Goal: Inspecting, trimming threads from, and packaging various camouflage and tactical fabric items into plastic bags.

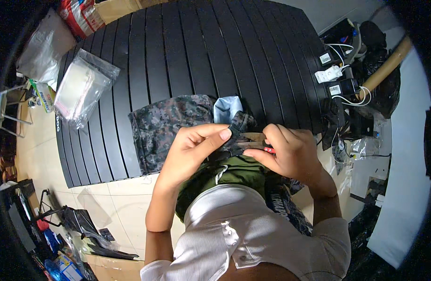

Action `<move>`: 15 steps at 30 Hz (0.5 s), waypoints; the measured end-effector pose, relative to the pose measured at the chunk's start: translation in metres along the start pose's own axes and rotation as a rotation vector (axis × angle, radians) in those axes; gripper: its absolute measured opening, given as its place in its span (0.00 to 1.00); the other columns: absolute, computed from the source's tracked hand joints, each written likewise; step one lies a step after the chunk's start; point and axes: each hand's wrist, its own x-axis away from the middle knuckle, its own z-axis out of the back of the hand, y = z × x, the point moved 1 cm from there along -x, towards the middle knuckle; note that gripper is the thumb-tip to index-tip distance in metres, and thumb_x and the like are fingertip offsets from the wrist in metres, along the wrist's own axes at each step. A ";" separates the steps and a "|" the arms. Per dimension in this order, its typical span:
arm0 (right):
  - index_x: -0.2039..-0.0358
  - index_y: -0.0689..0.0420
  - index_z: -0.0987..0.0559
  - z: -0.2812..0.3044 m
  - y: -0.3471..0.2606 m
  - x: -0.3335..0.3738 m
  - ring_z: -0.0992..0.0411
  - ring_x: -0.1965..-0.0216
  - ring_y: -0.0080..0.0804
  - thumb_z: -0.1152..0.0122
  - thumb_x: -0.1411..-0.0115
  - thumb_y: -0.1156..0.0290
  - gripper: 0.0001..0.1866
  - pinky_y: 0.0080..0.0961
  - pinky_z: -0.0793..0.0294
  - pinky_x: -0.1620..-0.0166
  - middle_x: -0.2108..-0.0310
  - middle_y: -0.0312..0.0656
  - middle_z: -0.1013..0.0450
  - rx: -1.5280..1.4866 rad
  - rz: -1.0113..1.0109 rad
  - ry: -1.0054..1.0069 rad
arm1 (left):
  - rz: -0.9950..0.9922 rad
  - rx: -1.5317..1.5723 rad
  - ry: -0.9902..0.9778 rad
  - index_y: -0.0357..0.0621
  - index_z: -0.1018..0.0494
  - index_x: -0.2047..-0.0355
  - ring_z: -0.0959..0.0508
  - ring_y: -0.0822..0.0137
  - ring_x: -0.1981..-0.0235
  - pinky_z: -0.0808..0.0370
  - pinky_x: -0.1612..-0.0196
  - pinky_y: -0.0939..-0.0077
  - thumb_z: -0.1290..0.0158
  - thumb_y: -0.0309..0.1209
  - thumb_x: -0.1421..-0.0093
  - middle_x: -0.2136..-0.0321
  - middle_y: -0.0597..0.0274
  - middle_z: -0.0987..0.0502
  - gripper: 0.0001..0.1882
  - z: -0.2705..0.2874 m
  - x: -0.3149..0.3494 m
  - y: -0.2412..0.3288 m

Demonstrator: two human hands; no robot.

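A dark camouflage cloth piece (171, 126), which looks like a folded garment, lies at the table's near edge, with a light blue patch (227, 108) of cloth showing at its far right. My left hand (193, 151) is closed, pinching a bunched edge of the camouflage cloth between thumb and fingertips. Just to the right, my right hand (292, 152) is closed around a small red-handled tool (270, 150). Two blade-like parts point left from it toward the pinched edge; they look like snips. Most of the handle is hidden by my fingers.
The black slatted table (187, 51) spans the view ahead. Clear plastic bags (84, 84) lie at its left. Power adapters with white cables (335, 75) crowd the right edge, beside a cardboard tube (389, 63). Black plastic and boxes lie on the floor at lower left.
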 end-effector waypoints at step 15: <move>0.83 0.54 0.34 0.003 0.000 -0.008 0.38 0.90 0.29 0.33 0.57 0.51 0.22 0.23 0.38 0.85 0.89 0.35 0.39 0.128 0.114 0.071 | 0.079 -0.048 -0.018 0.32 0.23 0.70 0.28 0.80 0.73 0.33 0.68 0.86 0.48 0.28 0.44 0.75 0.67 0.23 0.09 -0.002 -0.002 0.011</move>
